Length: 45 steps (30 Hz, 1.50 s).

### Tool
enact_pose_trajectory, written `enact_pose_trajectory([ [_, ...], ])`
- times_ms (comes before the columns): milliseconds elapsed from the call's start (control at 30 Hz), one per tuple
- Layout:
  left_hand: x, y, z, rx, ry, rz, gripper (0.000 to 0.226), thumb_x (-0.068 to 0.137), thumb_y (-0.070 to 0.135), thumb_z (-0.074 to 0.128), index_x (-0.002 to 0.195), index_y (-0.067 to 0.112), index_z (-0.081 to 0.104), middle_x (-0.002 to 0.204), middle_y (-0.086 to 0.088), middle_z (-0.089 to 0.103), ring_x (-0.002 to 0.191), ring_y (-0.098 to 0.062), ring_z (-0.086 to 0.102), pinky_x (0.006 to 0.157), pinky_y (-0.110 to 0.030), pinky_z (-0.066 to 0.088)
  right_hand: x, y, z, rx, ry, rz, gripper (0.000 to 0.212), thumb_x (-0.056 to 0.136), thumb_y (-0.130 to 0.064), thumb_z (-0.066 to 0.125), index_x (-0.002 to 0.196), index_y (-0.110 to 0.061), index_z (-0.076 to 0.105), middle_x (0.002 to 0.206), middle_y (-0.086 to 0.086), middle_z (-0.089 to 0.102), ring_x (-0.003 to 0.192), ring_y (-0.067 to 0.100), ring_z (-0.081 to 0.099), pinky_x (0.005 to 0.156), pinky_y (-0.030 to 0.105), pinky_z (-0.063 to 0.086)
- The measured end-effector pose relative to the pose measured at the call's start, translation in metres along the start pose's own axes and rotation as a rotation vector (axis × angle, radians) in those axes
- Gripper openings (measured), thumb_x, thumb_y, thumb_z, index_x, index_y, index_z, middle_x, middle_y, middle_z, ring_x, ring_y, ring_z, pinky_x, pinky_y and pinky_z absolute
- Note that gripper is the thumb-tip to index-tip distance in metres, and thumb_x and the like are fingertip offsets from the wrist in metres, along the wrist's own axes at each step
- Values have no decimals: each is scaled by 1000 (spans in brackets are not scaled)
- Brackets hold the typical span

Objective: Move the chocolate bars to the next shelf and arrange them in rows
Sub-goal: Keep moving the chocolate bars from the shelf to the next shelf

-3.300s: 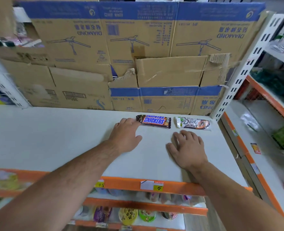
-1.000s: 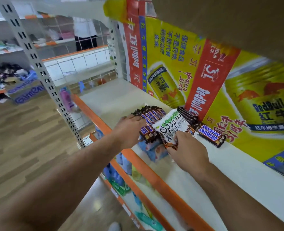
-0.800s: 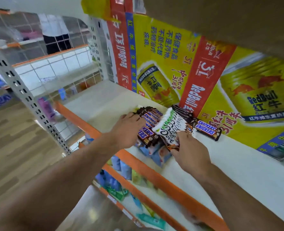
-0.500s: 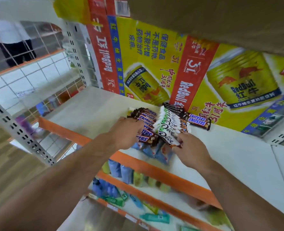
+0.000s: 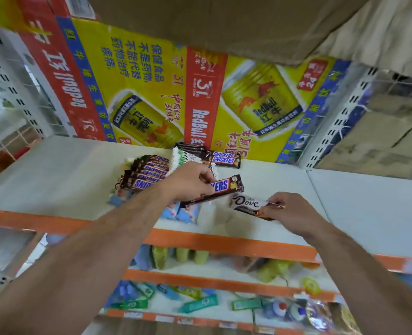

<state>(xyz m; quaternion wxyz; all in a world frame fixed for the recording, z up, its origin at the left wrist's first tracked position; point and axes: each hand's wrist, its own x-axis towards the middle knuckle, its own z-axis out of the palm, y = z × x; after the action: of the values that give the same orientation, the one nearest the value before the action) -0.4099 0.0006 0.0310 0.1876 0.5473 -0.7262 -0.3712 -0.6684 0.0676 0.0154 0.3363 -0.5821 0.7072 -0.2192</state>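
Observation:
My left hand grips a brown Snickers bar lifted above the white shelf. My right hand pinches a white and brown Dove bar by its right end, just right of the Snickers bar. Behind my left hand a fanned pile of Snickers bars lies on the shelf, with white Dove bars and two more Snickers bars against the back. Blue packets lie under my left wrist.
A yellow and red Red Bull carton forms the back wall. A seam divides this shelf from the neighbouring white shelf on the right. An orange rail edges the front. Lower shelves hold green and blue packets.
Both hands were on the pile of bars; now each has lifted one bar off it and drawn it to the right. The view has swung rightward, showing the neighbouring shelf.

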Motion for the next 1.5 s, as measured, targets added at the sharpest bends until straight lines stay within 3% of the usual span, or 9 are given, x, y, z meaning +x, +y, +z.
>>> enact_pose_trajectory([
  [167, 6, 49, 45, -38, -95, -15, 16, 75, 17, 77, 90, 20, 72, 85, 3, 70, 80, -18, 68, 78, -40, 56, -35, 35, -37, 79, -34, 1, 6, 85, -20, 73, 84, -15, 69, 83, 5, 69, 66, 15, 56, 59, 26, 38],
  [433, 6, 142, 167, -147, -155, -32, 12, 77, 10, 74, 88, 15, 75, 86, -1, 74, 74, -16, 66, 67, -28, 52, -97, 140, -120, 67, 4, -35, 9, 82, -21, 76, 85, -15, 72, 77, -8, 65, 58, -5, 54, 50, 11, 36],
  [600, 6, 213, 260, -109, -201, 10, 14, 78, 7, 73, 80, 21, 72, 76, 7, 70, 65, -6, 62, 59, -17, 47, -139, 212, -179, 77, 59, -37, 10, 80, -19, 78, 82, -14, 70, 76, -4, 67, 65, 7, 56, 54, 19, 40],
  [800, 24, 287, 343, -76, -306, 76, 15, 79, 11, 76, 81, 25, 72, 83, 6, 72, 73, -9, 66, 70, -25, 52, -171, 296, -245, 185, 158, 46, 11, 81, -22, 78, 77, -19, 69, 80, 0, 70, 76, 15, 60, 66, 31, 44],
  [867, 35, 310, 366, -57, -341, 99, 13, 80, 11, 75, 87, 22, 73, 85, 4, 73, 73, -10, 67, 69, -25, 52, -176, 319, -265, 204, 187, 84, 13, 82, -27, 78, 75, -22, 68, 83, 3, 70, 69, 12, 59, 61, 29, 40],
  [1033, 75, 361, 421, -57, -416, 146, 18, 80, 7, 74, 80, 25, 71, 82, 4, 72, 71, -10, 65, 70, -24, 52, -171, 370, -310, 284, 237, 157, 11, 87, -26, 73, 82, -21, 65, 44, -22, 53, 33, -4, 46, 34, 8, 27],
  [1233, 149, 423, 480, -75, -479, 214, 17, 81, 7, 74, 81, 24, 71, 88, 0, 73, 76, -14, 66, 74, -27, 52, -137, 427, -372, 307, 373, 232, 6, 86, -23, 74, 83, -22, 68, 67, 3, 62, 58, 15, 53, 56, 28, 42],
  [1400, 220, 477, 525, -86, -518, 253, 14, 81, 9, 74, 84, 23, 73, 89, -1, 73, 78, -15, 66, 77, -31, 53, -97, 468, -437, 320, 409, 289, 3, 90, -18, 69, 90, -20, 67, 69, -4, 69, 61, 16, 61, 54, 20, 47],
  [1500, 258, 505, 546, -72, -533, 281, 13, 81, 11, 74, 89, 22, 74, 91, 0, 74, 79, -14, 67, 77, -31, 54, -70, 492, -473, 275, 455, 314, 3, 89, -21, 70, 89, -24, 69, 76, 6, 69, 62, 17, 62, 62, 30, 52],
])
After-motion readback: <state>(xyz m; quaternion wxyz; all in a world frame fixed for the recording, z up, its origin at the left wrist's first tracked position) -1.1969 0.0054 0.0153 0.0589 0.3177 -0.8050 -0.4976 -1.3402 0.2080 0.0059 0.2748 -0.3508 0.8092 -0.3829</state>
